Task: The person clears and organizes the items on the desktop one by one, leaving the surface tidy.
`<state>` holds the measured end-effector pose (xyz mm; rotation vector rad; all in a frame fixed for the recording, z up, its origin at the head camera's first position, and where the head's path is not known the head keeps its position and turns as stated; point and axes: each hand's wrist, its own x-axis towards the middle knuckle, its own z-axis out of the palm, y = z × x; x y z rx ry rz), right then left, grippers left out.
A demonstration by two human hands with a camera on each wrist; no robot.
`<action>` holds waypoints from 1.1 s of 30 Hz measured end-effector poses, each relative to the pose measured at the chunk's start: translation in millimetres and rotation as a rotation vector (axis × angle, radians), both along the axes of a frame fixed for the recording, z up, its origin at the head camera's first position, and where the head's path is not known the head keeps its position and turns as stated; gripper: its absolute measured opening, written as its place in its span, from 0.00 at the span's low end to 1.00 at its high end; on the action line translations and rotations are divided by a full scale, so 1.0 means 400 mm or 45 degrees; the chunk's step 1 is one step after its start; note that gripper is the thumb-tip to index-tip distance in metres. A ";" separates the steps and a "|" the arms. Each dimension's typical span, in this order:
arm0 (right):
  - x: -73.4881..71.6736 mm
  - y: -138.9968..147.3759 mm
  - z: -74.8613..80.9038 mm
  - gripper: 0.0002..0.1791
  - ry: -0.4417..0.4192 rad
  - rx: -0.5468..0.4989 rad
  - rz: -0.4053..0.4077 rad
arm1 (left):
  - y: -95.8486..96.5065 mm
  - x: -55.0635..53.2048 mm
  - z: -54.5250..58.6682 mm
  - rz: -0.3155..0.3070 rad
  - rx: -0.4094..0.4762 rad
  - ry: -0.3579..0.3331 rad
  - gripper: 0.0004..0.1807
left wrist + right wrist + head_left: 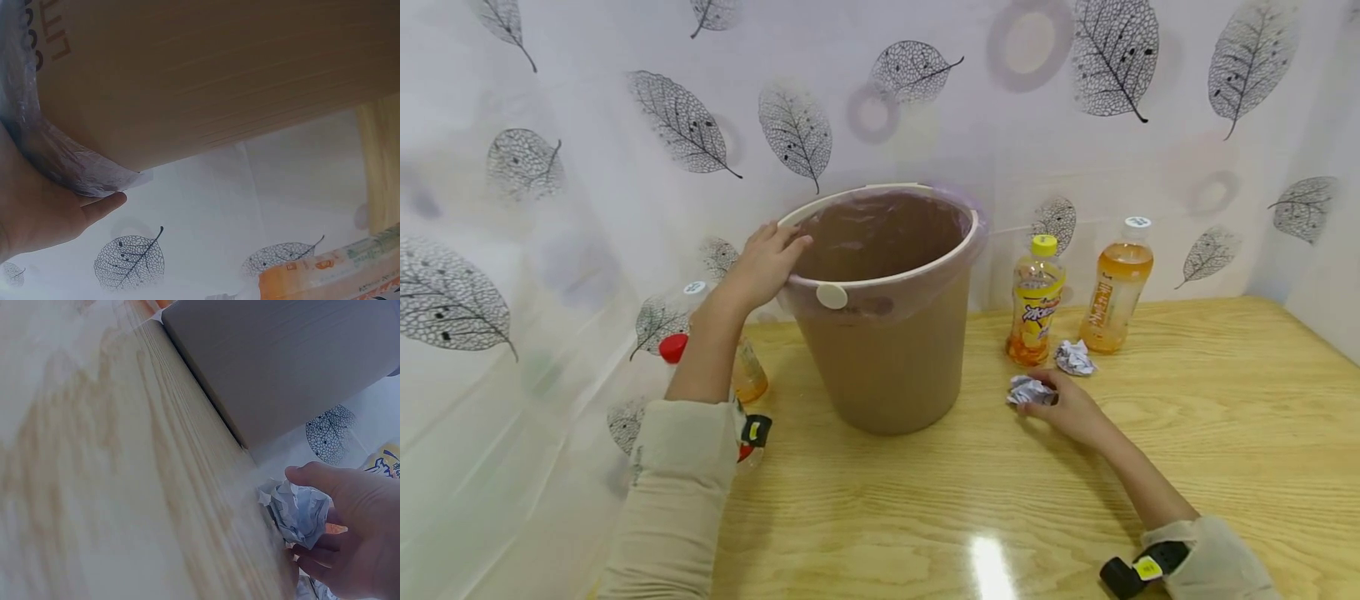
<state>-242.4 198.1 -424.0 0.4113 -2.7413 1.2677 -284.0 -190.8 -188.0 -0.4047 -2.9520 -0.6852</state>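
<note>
A brown trash can with a cream rim and a thin plastic bag lining it stands on the table. My left hand grips its rim on the left side; in the left wrist view the bag's folded edge hides part of that hand. To the right of the can, my right hand holds a crumpled paper ball between thumb and fingers, low over the wood. Just behind lies a second crumpled paper ball.
A yellow-capped bottle and a white-capped bottle stand at the back right. Left of the can, more bottles, one with a red cap, are partly hidden by my left arm. A leaf-patterned sheet hangs behind the table.
</note>
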 end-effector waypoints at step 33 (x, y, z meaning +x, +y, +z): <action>0.002 0.000 0.004 0.34 -0.033 0.074 0.000 | -0.003 -0.003 -0.002 -0.011 -0.007 0.011 0.34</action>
